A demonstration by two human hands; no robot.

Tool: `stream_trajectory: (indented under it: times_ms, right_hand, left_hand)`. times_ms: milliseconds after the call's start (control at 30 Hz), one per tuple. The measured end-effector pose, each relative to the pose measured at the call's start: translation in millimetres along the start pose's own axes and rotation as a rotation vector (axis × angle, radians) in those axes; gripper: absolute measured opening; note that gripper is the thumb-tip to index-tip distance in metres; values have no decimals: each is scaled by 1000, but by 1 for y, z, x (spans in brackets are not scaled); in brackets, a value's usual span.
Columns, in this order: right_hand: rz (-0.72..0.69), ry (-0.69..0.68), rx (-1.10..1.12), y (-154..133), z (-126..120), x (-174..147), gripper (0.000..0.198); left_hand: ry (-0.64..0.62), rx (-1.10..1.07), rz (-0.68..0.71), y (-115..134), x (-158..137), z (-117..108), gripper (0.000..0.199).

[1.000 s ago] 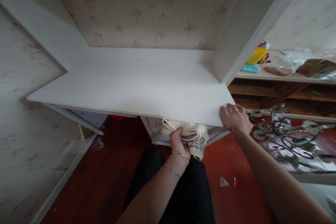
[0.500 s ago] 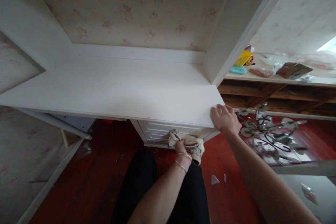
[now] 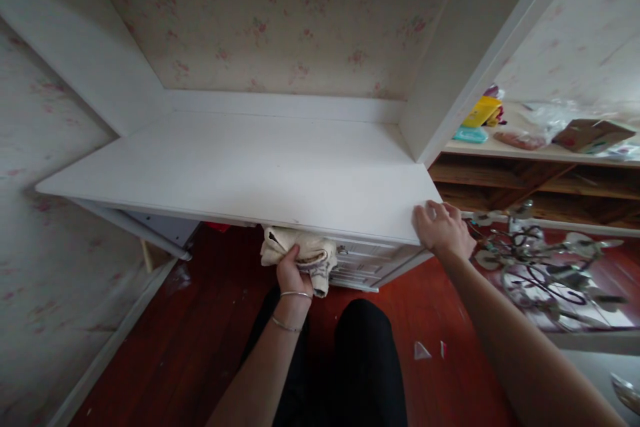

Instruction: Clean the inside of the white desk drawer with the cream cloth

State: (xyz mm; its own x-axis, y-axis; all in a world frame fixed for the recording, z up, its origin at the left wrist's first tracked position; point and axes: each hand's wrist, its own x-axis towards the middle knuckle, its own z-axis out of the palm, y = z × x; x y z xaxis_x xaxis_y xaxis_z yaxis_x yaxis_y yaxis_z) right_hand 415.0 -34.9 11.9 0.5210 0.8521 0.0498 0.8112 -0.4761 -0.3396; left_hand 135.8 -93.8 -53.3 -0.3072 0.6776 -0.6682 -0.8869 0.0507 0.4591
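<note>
A white desk with a drawer unit under its right part stands before me. My left hand is closed around a folded cream cloth, thumb on top. The cloth is just below the desk's front edge, left of a drawer knob, and hides part of the drawer fronts. At the front right corner of the desktop, my right hand grips the edge, its fingers curled on the top surface.
A chandelier lies on the right, by a low wooden shelf. On that shelf are a yellow item, a cardboard box and plastic bags. Small scraps lie on the red wooden floor. An upright panel rises from the desk.
My left hand has moved left with the cloth, from in front of the drawers to the desk's front edge. My right hand keeps its grip on the corner. The view has shifted left.
</note>
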Motion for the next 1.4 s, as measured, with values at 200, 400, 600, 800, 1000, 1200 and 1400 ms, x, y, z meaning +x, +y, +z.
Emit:
stream_trajectory:
  times_ms: [200,400,600,800,1000,1200,1400]
  right_hand:
    - [-1,-17,-8,0,-1,-1,61]
    - [-11,-1,-11,-1,-2,-2,63]
    - [-22,-3,-3,0,-1,-1,61]
    - [-15,5,6,0,-1,1,61]
    - [-11,-5,-16,-1,-4,1,63]
    - [-9,-21,1,0,-3,1,62]
    - [-6,-2,14,1,0,1,61]
  left_hand:
    - [-6,-13,128,50,-45,11,34]
    - [48,305,1084,100,-60,31,51]
    - [-520,1587,1609,111,-8,92,53]
    - [-698,2189,1363,90,63,125,59]
    - [-808,2301,1268,100,73,136,61]
    - [-883,2196,1364,136,47,127,68]
    - [-142,2025,1252,209,75,95,58]
